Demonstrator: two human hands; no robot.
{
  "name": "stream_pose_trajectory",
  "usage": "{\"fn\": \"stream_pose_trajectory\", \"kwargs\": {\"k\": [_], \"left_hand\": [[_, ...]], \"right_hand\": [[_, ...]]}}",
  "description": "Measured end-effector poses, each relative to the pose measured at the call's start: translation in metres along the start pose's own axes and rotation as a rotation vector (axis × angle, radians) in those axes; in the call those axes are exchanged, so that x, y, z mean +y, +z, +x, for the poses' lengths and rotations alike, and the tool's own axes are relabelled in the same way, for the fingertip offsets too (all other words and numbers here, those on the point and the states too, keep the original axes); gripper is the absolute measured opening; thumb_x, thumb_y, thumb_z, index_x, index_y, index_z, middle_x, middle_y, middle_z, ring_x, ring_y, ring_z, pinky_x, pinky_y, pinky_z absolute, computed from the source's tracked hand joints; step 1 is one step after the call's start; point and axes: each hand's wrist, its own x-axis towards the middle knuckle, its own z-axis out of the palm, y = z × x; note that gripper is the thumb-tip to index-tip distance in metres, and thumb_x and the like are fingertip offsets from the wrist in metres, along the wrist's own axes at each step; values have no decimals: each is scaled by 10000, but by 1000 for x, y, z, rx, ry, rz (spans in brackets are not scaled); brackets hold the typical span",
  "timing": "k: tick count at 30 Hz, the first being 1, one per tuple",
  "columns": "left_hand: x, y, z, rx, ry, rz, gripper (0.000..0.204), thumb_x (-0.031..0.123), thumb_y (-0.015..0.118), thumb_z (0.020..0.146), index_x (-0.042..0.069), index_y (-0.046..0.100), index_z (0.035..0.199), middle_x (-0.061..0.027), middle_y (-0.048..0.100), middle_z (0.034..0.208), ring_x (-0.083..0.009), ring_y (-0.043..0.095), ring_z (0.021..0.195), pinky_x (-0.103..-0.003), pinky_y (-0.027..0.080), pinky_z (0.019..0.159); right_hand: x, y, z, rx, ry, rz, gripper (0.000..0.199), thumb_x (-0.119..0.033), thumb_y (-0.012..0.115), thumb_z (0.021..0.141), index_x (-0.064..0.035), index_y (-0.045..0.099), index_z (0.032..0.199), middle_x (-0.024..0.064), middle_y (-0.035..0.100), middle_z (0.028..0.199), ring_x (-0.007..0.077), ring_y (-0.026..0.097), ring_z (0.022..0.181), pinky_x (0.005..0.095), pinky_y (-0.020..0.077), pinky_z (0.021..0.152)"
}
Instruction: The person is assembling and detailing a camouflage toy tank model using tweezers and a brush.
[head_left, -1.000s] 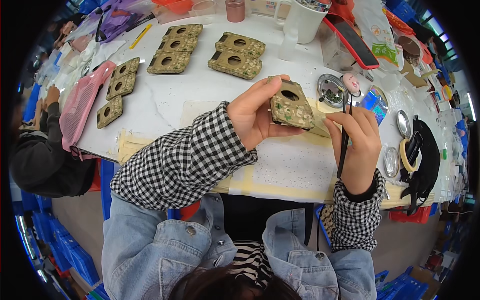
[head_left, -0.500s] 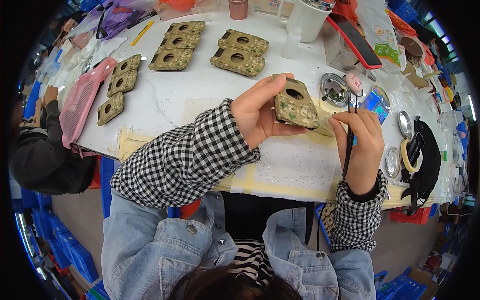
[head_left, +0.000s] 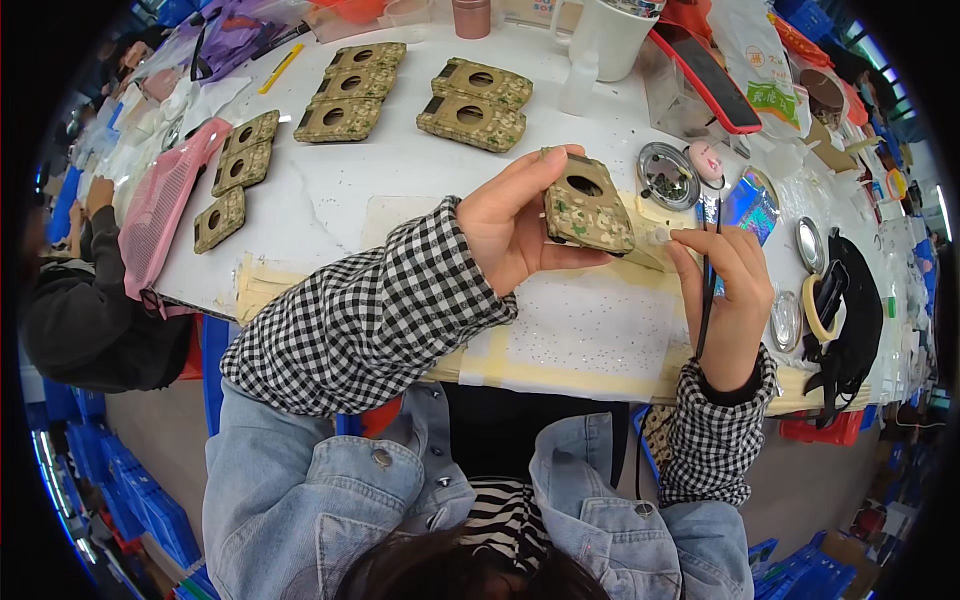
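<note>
A camouflage-patterned case [head_left: 590, 212] with a dark round hole is tilted up in my left hand [head_left: 515, 215], the thumb on its top edge and fingers under it. Close to its right side, my right hand [head_left: 730, 290] is closed with black tweezers [head_left: 709, 290] held among its fingers. A small whitish bit [head_left: 658, 236] shows at the right thumb and forefinger; I cannot tell if they pinch it. Just beyond the right hand is a round metal tin [head_left: 668, 175] with small dark and shiny pieces inside.
More camouflage cases [head_left: 470, 118] lie in groups to the left and far side. Tiny specks dot the white sheet [head_left: 590, 340]. A red-framed phone [head_left: 705, 80], a white mug [head_left: 615, 40], a tape roll [head_left: 820, 310] and a pink mesh pouch [head_left: 170, 205] surround the work. Another person sits left.
The case in my left hand has shifted very slightly left. My right fingertips have eased a little away from it, and the whitish bit shows more clearly. Otherwise little differs.
</note>
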Motion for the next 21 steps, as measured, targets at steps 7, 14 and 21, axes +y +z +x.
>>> {"fn": "stream_pose_trajectory", "kwargs": {"k": [7,14,21], "left_hand": [[1,1,-1,-18,-31,25,431,357,320,962,95,348,1304,-202,472,1248,-348,546,1072,-413,530,850],[2,8,-4,-32,-66,94,451,377,290,966,114,327,1331,-153,491,1241,-293,553,1079,-413,519,853],[1,7,-5,-21,-62,103,450,382,308,961,121,338,1327,-122,506,1224,-256,561,1065,-423,514,853]], "right_hand": [[-20,-18,6,246,67,239,120,54,605,781,31,594,898,131,606,837,199,572,803,278,432,769],[-33,3,11,87,129,729,89,-2,542,859,21,550,945,125,593,899,148,539,838,236,399,770],[-33,10,12,6,141,759,140,-72,434,930,42,511,951,142,543,944,189,614,844,292,521,771]]}}
